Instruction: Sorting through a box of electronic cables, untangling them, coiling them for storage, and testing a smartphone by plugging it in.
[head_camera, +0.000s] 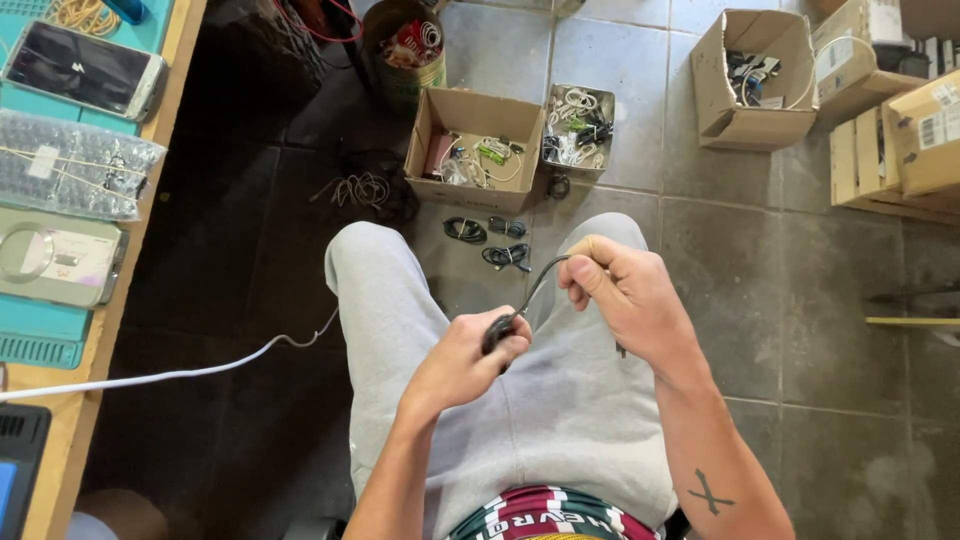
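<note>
As the cable (532, 290) was kept taut over the lap, left hand (470, 360) clamped its plug end, right hand (625, 295) pinched the cord.

phone (85, 68) dark screen, bench | brown cardboard boxes (752, 78), labelled, floor right

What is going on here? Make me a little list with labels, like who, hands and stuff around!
who: a seated person in grey trousers, seen from above
left hand: closed around a bundled black cable
right hand: pinches the cable's other part, stretched between both hands
floor: grey tiles, three small coiled black cables
boxes: open cardboard box of cables and bits, more boxes nearby
bench at left: phone, white cable
</note>
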